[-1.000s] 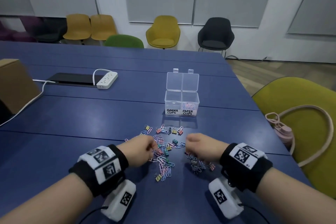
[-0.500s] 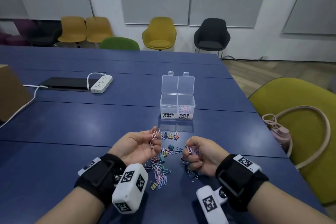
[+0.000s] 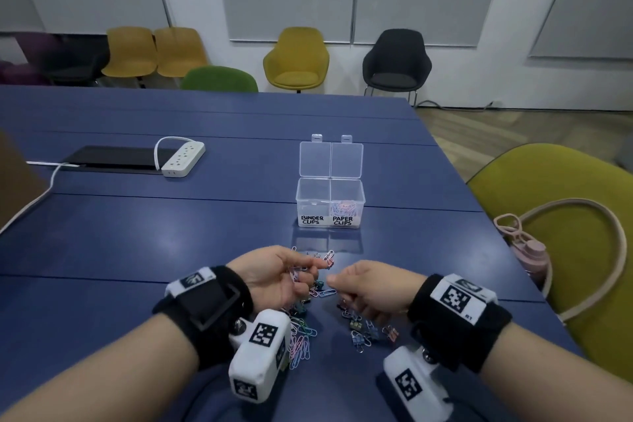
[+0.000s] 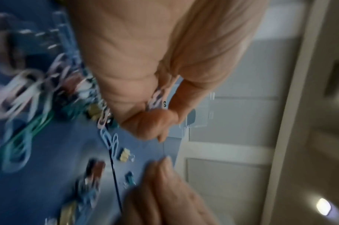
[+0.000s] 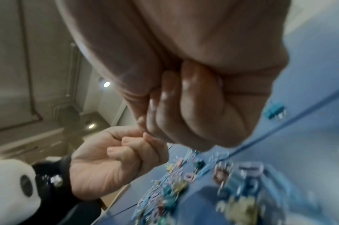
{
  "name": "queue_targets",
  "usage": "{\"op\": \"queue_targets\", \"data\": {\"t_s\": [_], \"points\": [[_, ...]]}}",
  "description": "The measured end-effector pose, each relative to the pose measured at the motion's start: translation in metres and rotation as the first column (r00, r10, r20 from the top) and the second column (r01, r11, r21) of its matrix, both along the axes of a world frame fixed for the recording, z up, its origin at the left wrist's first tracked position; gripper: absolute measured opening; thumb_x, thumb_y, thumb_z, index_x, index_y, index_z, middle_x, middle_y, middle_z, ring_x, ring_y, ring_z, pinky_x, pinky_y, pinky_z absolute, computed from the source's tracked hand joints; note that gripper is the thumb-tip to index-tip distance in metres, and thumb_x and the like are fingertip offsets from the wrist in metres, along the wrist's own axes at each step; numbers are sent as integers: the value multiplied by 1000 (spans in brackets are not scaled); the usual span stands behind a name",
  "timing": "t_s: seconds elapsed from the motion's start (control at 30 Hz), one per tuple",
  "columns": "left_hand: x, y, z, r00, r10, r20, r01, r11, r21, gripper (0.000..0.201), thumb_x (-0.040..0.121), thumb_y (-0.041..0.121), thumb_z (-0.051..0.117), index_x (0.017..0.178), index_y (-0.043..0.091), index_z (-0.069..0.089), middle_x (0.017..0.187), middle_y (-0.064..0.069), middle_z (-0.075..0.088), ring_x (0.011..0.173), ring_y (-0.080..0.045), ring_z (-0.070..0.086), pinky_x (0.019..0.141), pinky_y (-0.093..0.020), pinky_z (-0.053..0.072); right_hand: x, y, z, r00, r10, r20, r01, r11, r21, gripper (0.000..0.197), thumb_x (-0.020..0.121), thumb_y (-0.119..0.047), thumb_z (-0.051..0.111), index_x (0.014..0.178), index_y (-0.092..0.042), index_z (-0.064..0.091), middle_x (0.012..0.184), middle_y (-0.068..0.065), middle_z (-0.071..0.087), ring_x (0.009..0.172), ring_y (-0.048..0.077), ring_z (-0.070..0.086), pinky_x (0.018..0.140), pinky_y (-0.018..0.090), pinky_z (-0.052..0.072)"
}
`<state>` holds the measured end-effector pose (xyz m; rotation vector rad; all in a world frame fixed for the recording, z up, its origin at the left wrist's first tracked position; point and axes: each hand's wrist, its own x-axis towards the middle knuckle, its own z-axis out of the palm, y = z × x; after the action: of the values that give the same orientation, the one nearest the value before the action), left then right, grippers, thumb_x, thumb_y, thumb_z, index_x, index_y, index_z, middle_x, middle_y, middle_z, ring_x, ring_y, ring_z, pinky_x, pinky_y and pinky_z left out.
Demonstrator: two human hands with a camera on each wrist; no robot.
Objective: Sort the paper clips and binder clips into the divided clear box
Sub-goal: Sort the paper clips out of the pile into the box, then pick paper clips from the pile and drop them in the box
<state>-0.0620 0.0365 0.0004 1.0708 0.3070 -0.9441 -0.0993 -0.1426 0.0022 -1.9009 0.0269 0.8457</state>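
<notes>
The divided clear box (image 3: 361,197) stands open on the blue table, labelled BINDER CLIPS on the left and PAPER CLIPS on the right. Some paper clips (image 3: 344,207) lie in the right compartment. My left hand (image 3: 317,262), turned palm-up just above the table, holds a bunch of paper clips (image 4: 157,97) and pinches a pink one (image 3: 329,257) at its fingertips. My right hand (image 3: 334,281) is a curled fist beside it, fingertips touching the left hand's; I see nothing in it. Loose paper clips (image 3: 301,343) and binder clips (image 3: 363,332) lie under and behind both hands.
A white power strip (image 3: 183,158) and a flat black panel (image 3: 113,156) lie at the far left. A brown box (image 3: 13,181) sits at the left edge. Right of the table stands a yellow-green chair (image 3: 548,188) with a pink bottle (image 3: 529,250).
Both hands rose from the pile. The left turned palm-up with clips in it. The right hand's pink clip no longer shows; a pink clip now sits at the left fingertips.
</notes>
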Motion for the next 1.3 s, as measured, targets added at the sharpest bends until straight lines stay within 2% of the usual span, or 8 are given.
{"op": "queue_targets", "data": {"t_s": [0.13, 0.27, 0.4, 0.5, 0.63, 0.73, 1.0, 1.3], "points": [[31, -13, 20, 951, -286, 121, 233, 914, 332, 21, 95, 7, 44, 80, 3, 58, 61, -3, 51, 49, -8, 42, 40, -15, 36, 20, -18, 20, 973, 176, 151, -119, 937, -328, 43, 96, -44, 44, 61, -21, 36, 53, 0, 36, 42, 15, 31, 41, 22, 27], [74, -49, 47, 914, -147, 379, 4, 935, 354, 32, 100, 17, 38, 72, 8, 49, 62, -4, 43, 54, -12, 37, 51, -21, 33, 52, -35, 38, 934, 194, 302, -30, 881, -472, 43, 98, -42, 43, 62, -17, 40, 55, 2, 43, 44, 16, 37, 39, 22, 31], [113, -82, 54, 846, 165, 506, -290, 940, 178, 44, 100, 36, 38, 71, 6, 52, 70, -7, 49, 63, -17, 46, 68, -27, 39, 94, -43, 46, 832, -163, 530, 280, 948, -150, 41, 98, -34, 43, 61, -18, 38, 55, 2, 39, 43, 16, 32, 37, 19, 26], [133, -91, 42, 818, 169, 550, -326, 924, 201, 49, 97, 47, 39, 79, 7, 60, 82, -8, 58, 74, -18, 50, 77, -28, 38, 123, -40, 49, 712, -418, 564, 409, 900, 150, 42, 98, -29, 41, 58, -18, 33, 52, 0, 35, 44, 15, 29, 44, 22, 25], [138, -89, 30, 792, 125, 598, -333, 909, 251, 49, 98, 47, 35, 94, 9, 65, 106, -7, 64, 101, -19, 58, 87, -28, 38, 155, -26, 42, 579, -522, 627, 439, 847, 299, 42, 96, -33, 39, 57, -19, 33, 52, -2, 38, 52, 19, 35, 58, 33, 33], [131, -74, 32, 739, 137, 660, -371, 900, 229, 45, 99, 42, 36, 82, 13, 65, 98, -6, 66, 91, -18, 59, 84, -32, 42, 170, -14, 34, 554, -525, 646, 428, 845, 319, 40, 97, -33, 38, 59, -18, 36, 54, -1, 40, 56, 21, 39, 65, 40, 37], [94, -20, 34, 527, -312, 790, -225, 846, 484, 19, 95, 15, 51, 78, 14, 61, 82, -1, 65, 69, -10, 57, 64, -22, 45, 163, -11, 27, 632, -329, 702, 392, 917, 77, 43, 99, -27, 36, 68, -10, 60, 82, 9, 67, 90, 31, 63, 91, 40, 47], [25, 30, 22, 223, -900, 374, -44, 374, 927, 2, 85, 28, 64, 84, 28, 62, 69, 16, 59, 57, 7, 52, 57, -7, 40, 69, -1, 43, 733, 343, 588, -19, 873, -487, 9, 92, -20, 54, 85, -16, 58, 83, 1, 63, 73, 15, 58, 75, 29, 49]]}}
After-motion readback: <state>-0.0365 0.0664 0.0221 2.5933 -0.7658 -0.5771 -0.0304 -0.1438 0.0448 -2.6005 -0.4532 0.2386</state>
